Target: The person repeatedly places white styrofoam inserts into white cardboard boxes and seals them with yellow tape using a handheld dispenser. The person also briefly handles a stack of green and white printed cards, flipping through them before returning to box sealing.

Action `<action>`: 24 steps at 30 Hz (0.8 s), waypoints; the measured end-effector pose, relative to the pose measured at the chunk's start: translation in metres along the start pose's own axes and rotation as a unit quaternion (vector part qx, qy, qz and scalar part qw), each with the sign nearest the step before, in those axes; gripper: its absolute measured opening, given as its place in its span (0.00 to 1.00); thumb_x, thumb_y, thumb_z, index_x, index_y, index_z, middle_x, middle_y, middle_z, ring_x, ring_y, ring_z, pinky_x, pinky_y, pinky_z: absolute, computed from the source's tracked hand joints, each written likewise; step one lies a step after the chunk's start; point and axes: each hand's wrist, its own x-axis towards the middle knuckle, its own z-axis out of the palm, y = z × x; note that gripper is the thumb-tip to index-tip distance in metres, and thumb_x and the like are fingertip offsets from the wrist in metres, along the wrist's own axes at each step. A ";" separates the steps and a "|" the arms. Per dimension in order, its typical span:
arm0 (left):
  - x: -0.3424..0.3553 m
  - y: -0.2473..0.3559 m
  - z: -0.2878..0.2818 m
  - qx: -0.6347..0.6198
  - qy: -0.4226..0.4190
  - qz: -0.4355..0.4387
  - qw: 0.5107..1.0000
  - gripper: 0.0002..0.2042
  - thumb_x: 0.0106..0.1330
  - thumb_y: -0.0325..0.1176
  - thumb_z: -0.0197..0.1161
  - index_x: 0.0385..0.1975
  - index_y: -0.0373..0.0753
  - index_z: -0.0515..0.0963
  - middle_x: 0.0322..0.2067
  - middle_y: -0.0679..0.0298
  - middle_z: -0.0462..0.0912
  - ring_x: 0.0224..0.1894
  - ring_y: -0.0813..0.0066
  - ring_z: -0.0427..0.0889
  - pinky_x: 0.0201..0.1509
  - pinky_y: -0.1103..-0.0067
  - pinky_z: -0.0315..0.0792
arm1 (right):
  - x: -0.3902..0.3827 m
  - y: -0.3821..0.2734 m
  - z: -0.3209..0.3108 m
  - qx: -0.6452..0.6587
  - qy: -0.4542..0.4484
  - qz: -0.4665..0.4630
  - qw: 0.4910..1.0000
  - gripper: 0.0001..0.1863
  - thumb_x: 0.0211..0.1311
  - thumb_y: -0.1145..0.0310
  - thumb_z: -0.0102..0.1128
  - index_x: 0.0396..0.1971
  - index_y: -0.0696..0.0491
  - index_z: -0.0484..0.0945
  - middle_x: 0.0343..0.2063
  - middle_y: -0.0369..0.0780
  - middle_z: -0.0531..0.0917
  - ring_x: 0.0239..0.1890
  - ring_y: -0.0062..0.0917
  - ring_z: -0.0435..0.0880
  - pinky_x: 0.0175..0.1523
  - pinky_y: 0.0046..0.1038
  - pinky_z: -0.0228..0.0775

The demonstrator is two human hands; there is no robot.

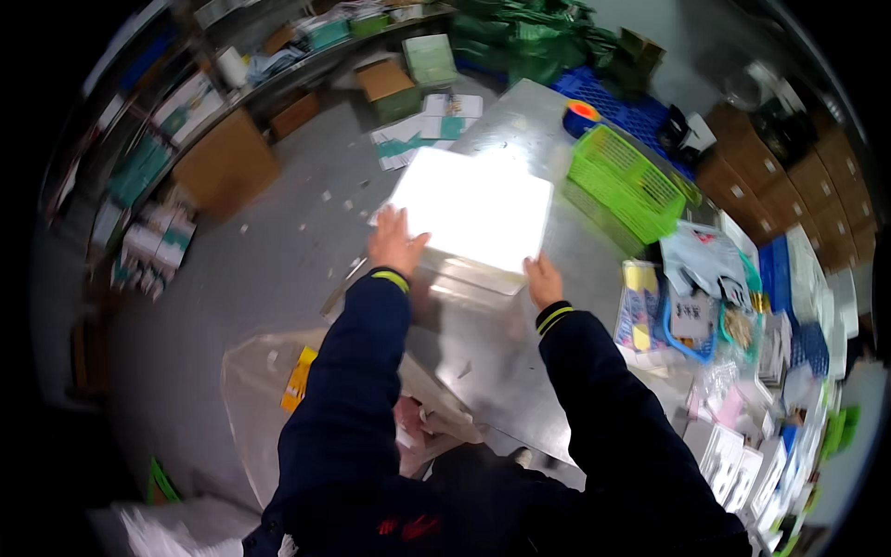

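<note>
A flat white rectangular box or panel [473, 204], washed out by glare, is over the metal table [520, 362]; its reflection shows on the steel just below it. My left hand [397, 243] is at its near left corner, fingers along the left edge and thumb toward the near side. At the near right corner, my right hand [543, 281] grips the edge, with the thumb and fingers pressed together. How thick the white thing is, and whether its near side touches the table, I cannot tell.
A green plastic basket [626, 181] and a roll of tape [581, 118] stand on the table's far right. A blue basket [689, 330] with packets crowds the right side. An open plastic bag [255, 390] hangs at the near left. Shelves and a cardboard box [225, 165] line the left.
</note>
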 end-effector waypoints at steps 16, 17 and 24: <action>-0.433 0.431 0.048 -0.376 -0.428 0.383 0.727 0.23 0.58 0.26 0.59 0.55 0.32 0.65 0.58 0.48 0.63 0.58 0.54 0.67 0.59 0.69 0.63 | -0.463 -0.024 -0.394 0.058 0.148 0.172 0.972 0.12 0.61 0.72 0.54 0.42 0.61 0.76 0.31 0.41 0.83 0.33 0.21 0.82 0.39 0.22 0.73; -0.456 0.452 0.052 -0.407 -0.482 0.328 0.703 0.24 0.60 0.26 0.59 0.57 0.31 0.63 0.58 0.49 0.63 0.58 0.57 0.67 0.58 0.70 0.64 | -0.478 -0.018 -0.424 0.004 0.289 0.115 0.950 0.10 0.59 0.74 0.55 0.39 0.61 0.77 0.29 0.42 0.83 0.31 0.21 0.82 0.37 0.21 0.72; -0.531 0.590 0.115 -0.549 -0.589 0.032 0.592 0.25 0.64 0.28 0.57 0.57 0.27 0.54 0.53 0.50 0.66 0.54 0.70 0.68 0.58 0.78 0.62 | -0.560 0.098 -0.599 -0.301 0.464 0.174 0.815 0.10 0.59 0.71 0.52 0.39 0.58 0.76 0.32 0.47 0.80 0.34 0.41 0.79 0.41 0.32 0.71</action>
